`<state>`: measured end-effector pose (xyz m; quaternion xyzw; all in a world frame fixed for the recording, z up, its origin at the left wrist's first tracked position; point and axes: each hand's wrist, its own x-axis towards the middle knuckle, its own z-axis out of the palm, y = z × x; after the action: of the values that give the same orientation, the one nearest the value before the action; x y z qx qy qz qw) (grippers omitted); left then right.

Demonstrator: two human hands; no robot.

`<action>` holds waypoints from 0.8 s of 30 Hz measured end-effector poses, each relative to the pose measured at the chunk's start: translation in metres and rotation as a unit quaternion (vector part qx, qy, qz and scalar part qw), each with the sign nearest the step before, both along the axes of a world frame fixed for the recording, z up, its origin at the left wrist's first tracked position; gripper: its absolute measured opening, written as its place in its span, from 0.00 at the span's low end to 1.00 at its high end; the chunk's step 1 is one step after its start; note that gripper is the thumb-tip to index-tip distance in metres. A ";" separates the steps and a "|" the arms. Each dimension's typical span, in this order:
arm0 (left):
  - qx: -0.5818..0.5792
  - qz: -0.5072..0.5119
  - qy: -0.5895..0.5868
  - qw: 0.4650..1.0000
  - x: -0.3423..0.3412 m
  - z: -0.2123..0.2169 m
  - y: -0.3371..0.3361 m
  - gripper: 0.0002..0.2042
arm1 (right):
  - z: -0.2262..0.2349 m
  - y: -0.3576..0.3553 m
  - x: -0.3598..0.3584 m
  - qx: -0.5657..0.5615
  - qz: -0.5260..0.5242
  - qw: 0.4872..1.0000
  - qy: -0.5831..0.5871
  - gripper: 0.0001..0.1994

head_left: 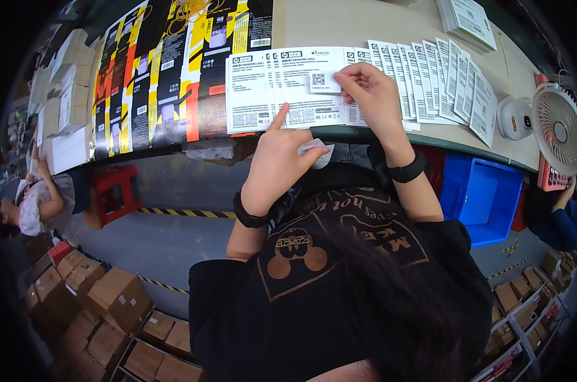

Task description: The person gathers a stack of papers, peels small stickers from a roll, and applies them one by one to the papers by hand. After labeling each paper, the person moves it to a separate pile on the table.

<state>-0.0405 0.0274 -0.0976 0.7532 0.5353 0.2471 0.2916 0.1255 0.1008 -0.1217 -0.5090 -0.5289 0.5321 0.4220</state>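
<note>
My right hand (371, 95) pinches the right edge of a small white label with a square code (321, 79), over a printed white card (312, 62). My left hand (279, 162) stretches its index finger onto the lower part of the overlapping cards (247, 95). Between its thumb and curled fingers sits a slip of white paper (323, 157), partly hidden by the hand. To the right, a fanned row of similar cards (441, 79) lies on the table (320, 25).
Black, yellow and red printed packaging sheets (173, 83) cover the table's left part. A card stack (467, 22), a white device (514, 118) and a small fan (558, 127) stand right. Below are a blue crate (483, 200) and red stool (113, 194). People sit at both sides.
</note>
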 end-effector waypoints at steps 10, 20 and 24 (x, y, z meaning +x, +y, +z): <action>0.012 -0.007 0.001 1.000 0.003 -0.002 0.006 0.12 | -0.001 0.013 -0.001 -0.023 0.022 0.997 -0.067 0.06; 0.005 -0.011 0.007 1.000 0.008 0.002 0.007 0.13 | 0.001 0.012 0.003 -0.019 0.020 0.996 -0.089 0.06; 0.011 -0.006 0.002 1.000 0.013 0.001 0.008 0.12 | 0.002 0.012 0.007 -0.002 0.018 0.993 -0.114 0.07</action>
<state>-0.0272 0.0349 -0.0965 0.7602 0.5284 0.2500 0.2836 0.1321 0.1129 -0.1199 -0.5574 -0.5815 0.4791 0.3488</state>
